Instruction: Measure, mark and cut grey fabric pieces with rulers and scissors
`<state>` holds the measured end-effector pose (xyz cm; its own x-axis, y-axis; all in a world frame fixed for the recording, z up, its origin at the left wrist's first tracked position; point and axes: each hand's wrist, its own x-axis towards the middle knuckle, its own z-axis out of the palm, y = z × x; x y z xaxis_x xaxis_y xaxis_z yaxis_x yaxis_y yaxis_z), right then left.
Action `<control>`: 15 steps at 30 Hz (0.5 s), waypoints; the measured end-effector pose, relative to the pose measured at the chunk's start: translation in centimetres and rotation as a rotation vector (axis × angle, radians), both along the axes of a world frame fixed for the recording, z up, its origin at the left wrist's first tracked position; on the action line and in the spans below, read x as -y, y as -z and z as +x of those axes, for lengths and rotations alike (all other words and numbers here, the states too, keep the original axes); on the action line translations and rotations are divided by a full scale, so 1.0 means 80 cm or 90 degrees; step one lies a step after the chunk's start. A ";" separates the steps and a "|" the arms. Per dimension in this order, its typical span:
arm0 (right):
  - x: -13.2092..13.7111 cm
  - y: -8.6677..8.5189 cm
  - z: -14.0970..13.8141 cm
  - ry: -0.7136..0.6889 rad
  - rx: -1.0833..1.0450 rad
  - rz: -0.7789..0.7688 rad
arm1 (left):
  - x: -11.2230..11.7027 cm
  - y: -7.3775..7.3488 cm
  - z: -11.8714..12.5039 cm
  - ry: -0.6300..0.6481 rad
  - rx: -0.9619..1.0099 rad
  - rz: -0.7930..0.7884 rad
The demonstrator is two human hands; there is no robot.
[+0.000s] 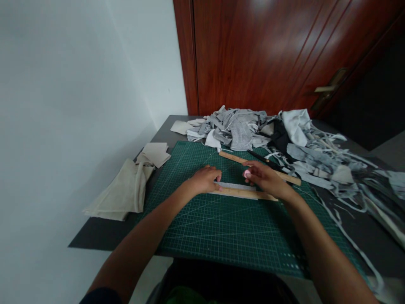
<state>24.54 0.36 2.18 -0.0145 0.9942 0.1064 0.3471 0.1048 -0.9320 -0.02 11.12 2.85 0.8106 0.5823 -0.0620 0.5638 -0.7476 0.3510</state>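
Near the middle of the frame, the person's left hand [205, 180] lies palm down over the left end of a wooden ruler [240, 193], its fingers loosely spread and bent and its thumb along the wood; it rests on the ruler and isn't closed around anything I can see. The ruler lies along a pale grey cloth strip [236, 185], whose edges show on both sides of it, and its right end runs past the strip. A little to the right, the right hand [264, 179] pinches a small pink piece [247, 173] between thumb and bent fingers, near the strip; exactly what the piece is, I can't tell. Under all this is a green cutting mat [221, 230] with a pale grid, on a dark bench [98, 234]. Just beyond the right hand a second ruler [230, 157] slants down to the right, partly hidden by that hand, with black-bladed scissors [257, 157] close behind it. Grey and white scraps [237, 128] heap up along the far edge of the bench and trail down the right of the frame, with black cloth [279, 136] among them. At the left, folded cream cloth [125, 192] sits by the wall [79, 84], and a reddish-brown door [253, 50] fills the upper right.
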 end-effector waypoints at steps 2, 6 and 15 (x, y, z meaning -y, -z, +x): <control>-0.006 0.001 0.006 0.094 -0.060 0.028 | 0.004 -0.002 0.001 -0.021 -0.005 0.017; -0.012 0.000 0.011 0.226 -0.104 0.091 | 0.015 -0.008 0.002 -0.070 -0.021 0.035; -0.011 0.003 -0.001 0.228 -0.079 0.069 | 0.050 -0.016 0.008 -0.103 -0.098 0.080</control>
<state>24.43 1.25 1.94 0.3507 0.9169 0.1905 0.2643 0.0982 -0.9594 0.66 7.15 4.16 0.6932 0.7143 -0.0966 0.7190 -0.6760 0.1613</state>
